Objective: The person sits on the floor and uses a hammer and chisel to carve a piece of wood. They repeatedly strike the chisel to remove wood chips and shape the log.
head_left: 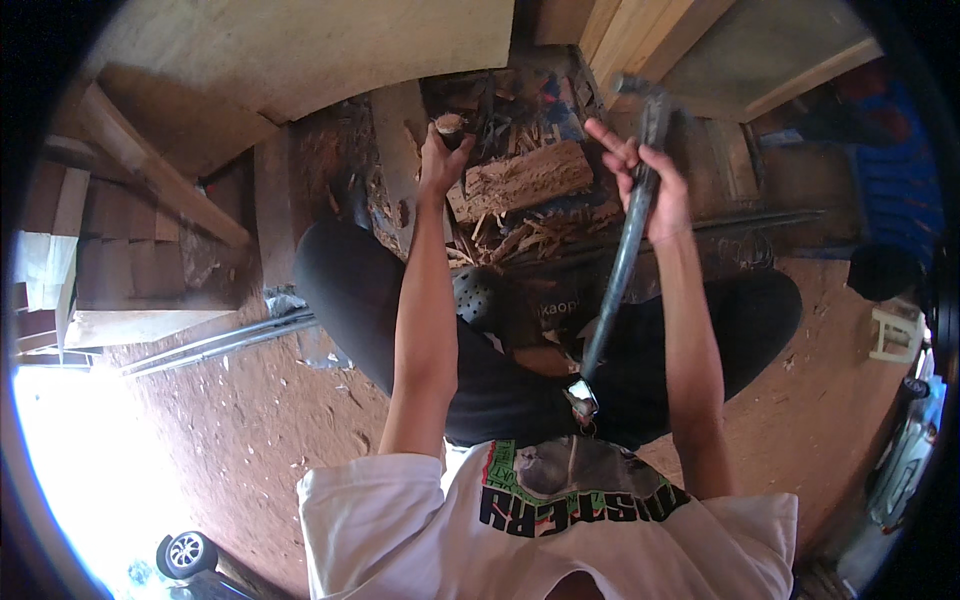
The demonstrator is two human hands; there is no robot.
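My left hand (443, 160) is closed round a chisel (450, 124), whose round, battered wooden handle end faces up. Its thin dark blade partly shows below the fingers, beside the left end of a rough carved wood block (530, 178). To the right, my right hand (655, 190) grips a hammer (622, 270) with a long grey metal pipe handle. Its head is raised beyond the hand at the upper right, and the handle's lower end reaches back toward my lap. One or two fingers of this hand stick out from the handle.
Wood chips and splinters (525, 235) lie around the block. Wooden panels (400, 40) stand beyond and to the left. Long metal pipes (220, 342) lie on the dirt floor (250, 410). A white stool (895, 335) and a blue slatted thing (900, 190) are at the right.
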